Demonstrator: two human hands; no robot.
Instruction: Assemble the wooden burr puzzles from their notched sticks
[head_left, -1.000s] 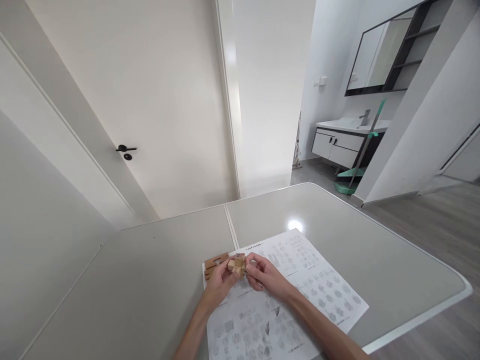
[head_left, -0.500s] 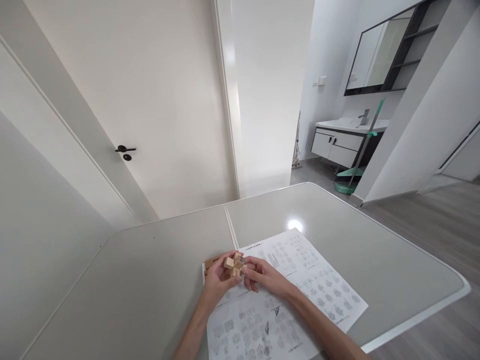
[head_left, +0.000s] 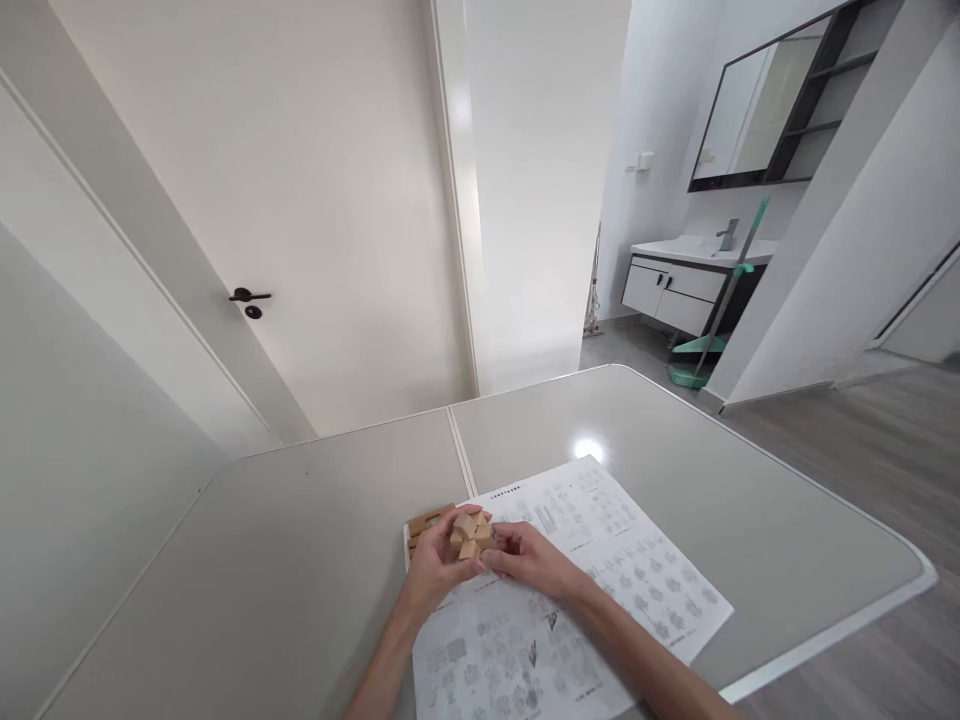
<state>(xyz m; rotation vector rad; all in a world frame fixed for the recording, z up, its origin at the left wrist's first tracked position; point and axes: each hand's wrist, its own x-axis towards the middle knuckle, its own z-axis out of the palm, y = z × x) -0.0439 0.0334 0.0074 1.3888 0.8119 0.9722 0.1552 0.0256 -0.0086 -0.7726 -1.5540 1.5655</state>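
Note:
A small wooden burr puzzle [head_left: 472, 535] of light interlocking blocks is held up between both hands above a printed sheet. My left hand [head_left: 435, 565] wraps round its left side, thumb below and fingers behind. At its right side, my right hand [head_left: 529, 560] grips with thumb and fingertips, which partly cover the blocks. Beneath lies the white instruction sheet [head_left: 630, 530], printed with rows of grey diagrams. Brown wooden pieces [head_left: 427, 520] rest at the sheet's upper left edge, partly hidden behind my left hand.
The grey folding table [head_left: 225, 580] has a seam [head_left: 460, 450] running away from me and a pale raised rim [head_left: 825, 635]. Beyond it stand a closed door [head_left: 337, 200], a washbasin cabinet [head_left: 667, 285] and a green dustpan [head_left: 688, 375].
The burr puzzle has been turned between my hands, so different block faces show. My right fingers have shifted their grip and sit closer along its right side.

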